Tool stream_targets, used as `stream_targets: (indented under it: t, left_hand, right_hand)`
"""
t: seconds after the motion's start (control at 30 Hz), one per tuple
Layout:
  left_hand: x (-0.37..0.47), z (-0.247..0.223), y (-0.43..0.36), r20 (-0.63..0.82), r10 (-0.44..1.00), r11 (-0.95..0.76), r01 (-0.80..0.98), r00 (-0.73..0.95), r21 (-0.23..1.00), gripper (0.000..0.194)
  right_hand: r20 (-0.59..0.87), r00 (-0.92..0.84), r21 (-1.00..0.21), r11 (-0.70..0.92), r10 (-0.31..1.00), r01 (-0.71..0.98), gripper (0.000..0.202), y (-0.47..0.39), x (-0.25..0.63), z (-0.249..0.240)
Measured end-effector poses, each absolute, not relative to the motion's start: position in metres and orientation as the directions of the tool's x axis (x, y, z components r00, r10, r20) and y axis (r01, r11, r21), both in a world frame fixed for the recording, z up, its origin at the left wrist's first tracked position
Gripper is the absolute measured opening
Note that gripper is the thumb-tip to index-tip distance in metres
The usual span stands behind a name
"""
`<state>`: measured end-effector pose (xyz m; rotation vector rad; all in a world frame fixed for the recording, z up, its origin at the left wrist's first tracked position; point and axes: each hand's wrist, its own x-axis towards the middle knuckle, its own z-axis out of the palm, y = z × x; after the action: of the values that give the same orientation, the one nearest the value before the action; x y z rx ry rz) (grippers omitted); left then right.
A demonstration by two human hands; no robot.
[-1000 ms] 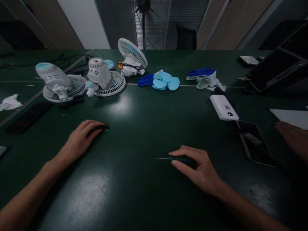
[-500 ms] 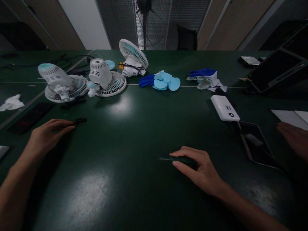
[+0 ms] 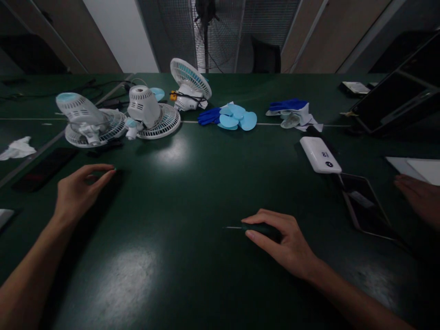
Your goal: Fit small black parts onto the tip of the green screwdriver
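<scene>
A: Largest item first?

B: Your dark green table (image 3: 192, 183). A black case (image 3: 402, 101) stands at its right; three white fans (image 3: 144, 107) sit at far left, two grille-down, one with its grille tilted up.

A: Then?

B: A light-blue blade (image 3: 237, 118), overlapping a blue glove (image 3: 208, 116) just right of the fans.

A: Your hands?

B: Well apart. Your left hand (image 3: 77, 188) is raised near the fans, your right hand (image 3: 288, 240) low over the near-right area. Another person's hand (image 3: 419, 197) shows at the right edge.

A: Smaller items?

B: A dark phone (image 3: 364, 201), right of your right hand; a white unit (image 3: 319, 155) just beyond it.

A: Grips?

B: Your right fingers close round the handle of a screwdriver (image 3: 263, 230), shaft pointing left. Your left thumb and forefinger pinch a tiny greenish piece (image 3: 115, 169); its shape is too small to tell.
</scene>
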<state>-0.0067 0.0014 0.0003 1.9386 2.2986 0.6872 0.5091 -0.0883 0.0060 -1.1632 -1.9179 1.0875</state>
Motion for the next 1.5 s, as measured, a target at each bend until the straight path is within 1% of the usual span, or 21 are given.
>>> stream_targets:
  t: [0.1, 0.17, 0.4, 0.53, 0.63, 0.73, 0.83, 0.97, 1.03, 1.4, 1.5]
  left_hand:
    - [0.003, -0.003, 0.006, 0.242, 0.957, 0.05, 0.914, -0.158, 0.402, 0.043]
    - [0.006, -0.003, 0.006, 0.24, 0.958, 0.045, 0.911, -0.156, 0.41, 0.043]
    - [0.005, 0.002, 0.001, 0.227, 0.947, 0.099, 0.879, -0.227, 0.466, 0.048]
    - [0.004, 0.004, 0.0, 0.217, 0.931, 0.166, 0.871, -0.293, 0.462, 0.052]
    - [0.002, 0.006, 0.0, 0.175, 0.94, 0.183, 0.868, -0.292, 0.461, 0.055]
    - [0.002, 0.007, 0.001, 0.166, 0.94, 0.191, 0.86, -0.3, 0.473, 0.054]
    - [0.003, 0.009, 0.002, 0.14, 0.929, 0.228, 0.827, -0.343, 0.514, 0.052]
    - [0.005, 0.01, 0.003, 0.058, 0.916, 0.285, 0.744, -0.398, 0.604, 0.054]
    - [0.004, 0.01, 0.003, 0.039, 0.905, 0.309, 0.718, -0.424, 0.624, 0.054]
    - [0.005, 0.008, 0.002, 0.047, 0.883, 0.337, 0.702, -0.466, 0.627, 0.054]
    - [0.005, 0.009, 0.001, 0.03, 0.884, 0.348, 0.699, -0.467, 0.625, 0.056]
  right_hand:
    - [0.1, -0.41, -0.886, 0.269, 0.907, 0.378, 0.018, -0.089, 0.509, 0.007]
    - [0.104, -0.412, -0.886, 0.272, 0.905, 0.375, 0.017, -0.089, 0.509, 0.007]
    - [0.098, -0.416, -0.893, 0.265, 0.904, 0.365, 0.018, -0.089, 0.51, 0.006]
    - [0.09, -0.414, -0.888, 0.261, 0.906, 0.378, 0.018, -0.089, 0.509, 0.005]
    - [0.095, -0.417, -0.888, 0.266, 0.904, 0.374, 0.018, -0.089, 0.509, 0.006]
    - [0.097, -0.423, -0.891, 0.267, 0.901, 0.366, 0.018, -0.089, 0.51, 0.006]
    - [0.094, -0.423, -0.891, 0.265, 0.901, 0.368, 0.018, -0.089, 0.51, 0.007]
    - [0.097, -0.422, -0.883, 0.274, 0.901, 0.381, 0.018, -0.089, 0.509, 0.007]
    - [0.101, -0.418, -0.882, 0.275, 0.903, 0.381, 0.017, -0.089, 0.509, 0.007]
    - [0.084, -0.419, -0.886, 0.26, 0.904, 0.383, 0.018, -0.089, 0.509, 0.006]
    - [0.086, -0.418, -0.883, 0.264, 0.904, 0.388, 0.018, -0.089, 0.509, 0.007]
